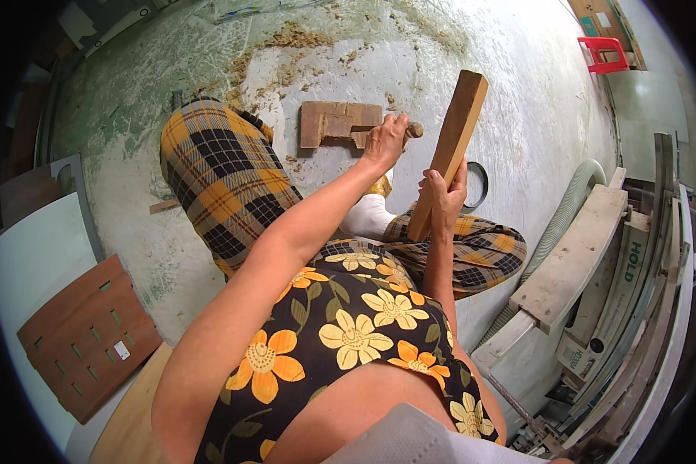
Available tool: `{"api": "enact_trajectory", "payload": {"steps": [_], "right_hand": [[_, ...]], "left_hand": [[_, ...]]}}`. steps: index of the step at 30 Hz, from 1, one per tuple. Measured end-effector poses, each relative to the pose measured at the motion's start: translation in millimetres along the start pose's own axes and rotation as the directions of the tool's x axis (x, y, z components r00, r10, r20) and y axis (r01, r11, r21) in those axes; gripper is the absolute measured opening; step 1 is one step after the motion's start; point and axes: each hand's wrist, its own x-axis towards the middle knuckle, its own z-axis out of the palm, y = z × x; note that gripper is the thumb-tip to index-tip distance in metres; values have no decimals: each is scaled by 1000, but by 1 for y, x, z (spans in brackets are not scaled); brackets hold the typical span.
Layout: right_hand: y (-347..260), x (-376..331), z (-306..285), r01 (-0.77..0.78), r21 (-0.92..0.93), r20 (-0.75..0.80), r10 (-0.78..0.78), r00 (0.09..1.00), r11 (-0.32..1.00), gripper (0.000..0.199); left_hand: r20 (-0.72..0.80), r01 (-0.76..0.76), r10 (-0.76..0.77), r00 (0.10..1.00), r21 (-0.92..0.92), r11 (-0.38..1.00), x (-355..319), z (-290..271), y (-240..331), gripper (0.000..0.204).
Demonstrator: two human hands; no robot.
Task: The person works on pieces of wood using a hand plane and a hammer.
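My left hand (387,141) is closed around a chisel (414,130); its rounded wooden handle end sticks out on the right, and its blade is hard to make out. Just left of that hand, a brown wooden block (340,116) with a notch in its near side lies on the floor, and the tool reaches over its right part. In my right hand (447,193) is a long squared wooden bar (455,127), gripped near its lower end and tilted up to the right. A black ring (476,185) lies beside the right hand.
Wood shavings (298,37) are scattered on the worn concrete floor (170,66). My bent legs in plaid trousers (216,162) frame the work. At right are a grey hose (553,224) and wooden beams (572,263); a red plastic stool (605,54) stands far right. Brown slotted board (89,338) at left.
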Motion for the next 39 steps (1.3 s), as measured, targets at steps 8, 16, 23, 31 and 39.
{"api": "enact_trajectory", "payload": {"steps": [8, 16, 23, 31, 39], "right_hand": [[13, 5, 0, -19, 2, 1, 19, 1000, 1000, 75], [14, 14, 0, -31, -2, 13, 31, 999, 1000, 76], [8, 14, 8, 33, -165, -79, -47, 996, 986, 76], [16, 18, 5, 5, -85, -64, -11, 998, 996, 74], [56, 25, 4, 254, -369, 27, -263, 964, 894, 73]], "left_hand": [[2, -10, 10, 1000, 7, 1000, 7, 6, 3, 35], [28, 51, -52, 998, 22, 998, 24, 12, -2, 35], [18, 19, -19, 1000, 11, 1000, 29, 24, -13, 34], [35, 24, -25, 999, 36, 999, 34, 24, -18, 37], [52, 83, -85, 995, 41, 996, 44, 30, -13, 34]]}}
